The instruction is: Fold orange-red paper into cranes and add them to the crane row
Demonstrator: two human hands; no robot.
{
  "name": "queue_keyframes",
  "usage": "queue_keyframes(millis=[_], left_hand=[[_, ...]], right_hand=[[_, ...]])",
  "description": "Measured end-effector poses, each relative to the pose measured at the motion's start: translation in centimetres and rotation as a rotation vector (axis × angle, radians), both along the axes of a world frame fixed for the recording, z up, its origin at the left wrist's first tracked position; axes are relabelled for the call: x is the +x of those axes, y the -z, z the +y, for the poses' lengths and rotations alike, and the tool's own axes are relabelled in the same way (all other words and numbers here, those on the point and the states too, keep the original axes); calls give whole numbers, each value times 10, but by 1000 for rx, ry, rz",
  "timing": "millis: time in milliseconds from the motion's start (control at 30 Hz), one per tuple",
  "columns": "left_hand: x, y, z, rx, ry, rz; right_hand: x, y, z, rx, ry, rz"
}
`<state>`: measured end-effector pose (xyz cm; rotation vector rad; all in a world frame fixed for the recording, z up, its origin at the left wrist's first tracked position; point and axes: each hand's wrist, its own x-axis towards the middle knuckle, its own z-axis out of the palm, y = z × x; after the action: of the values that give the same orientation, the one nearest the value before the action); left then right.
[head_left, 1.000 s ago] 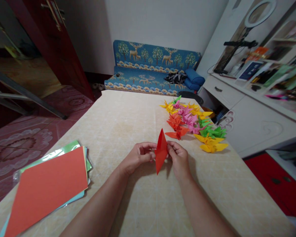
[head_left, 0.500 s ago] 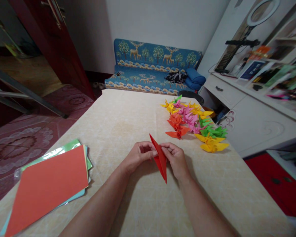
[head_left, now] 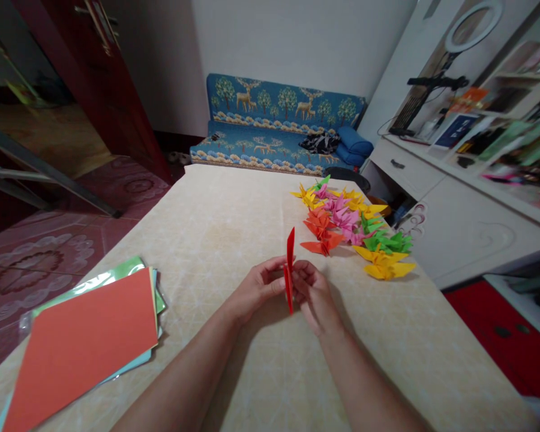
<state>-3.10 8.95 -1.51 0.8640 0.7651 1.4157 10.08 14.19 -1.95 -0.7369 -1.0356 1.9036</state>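
Observation:
Between my two hands a piece of folded red paper stands nearly upright, seen almost edge-on, a little above the table. My left hand pinches it from the left, with thumb and fingers closed on its side. From the right, my right hand grips the same paper with bent fingers, partly hidden behind its edge. Nearest beyond my right hand is an orange-red folded paper crane, lying at the front of a group of several paper cranes in yellow, pink, green and orange.
A stack of coloured paper sheets, orange-red on top, lies at the left on the patterned tablecloth. A yellow paper crane sits near the right edge. Behind the table stands a blue sofa; a white cabinet is at the right.
The folded red paper has turned from a slanted position, showing its face, to nearly upright and edge-on. My right hand's fingers have shifted along it. Both hands stay on the paper.

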Motion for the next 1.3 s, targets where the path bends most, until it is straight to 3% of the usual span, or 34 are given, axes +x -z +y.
queue_keyframes(millis=[367,567,767,933,1300], left_hand=[[2,-1,-1,-31,-2,-31],[-2,6,2,-32,-19,-67],[-6,6,4,-165,-119,30],[-2,8,7,-121,-157,135],[2,9,7,-118,-232,292]], right_hand=[[-5,4,-3,118,-84,-31],[-1,5,-3,131,7,-64],[5,-3,-2,105,10,15],[4,-2,-2,147,28,34],[5,4,-3,82,123,13]])
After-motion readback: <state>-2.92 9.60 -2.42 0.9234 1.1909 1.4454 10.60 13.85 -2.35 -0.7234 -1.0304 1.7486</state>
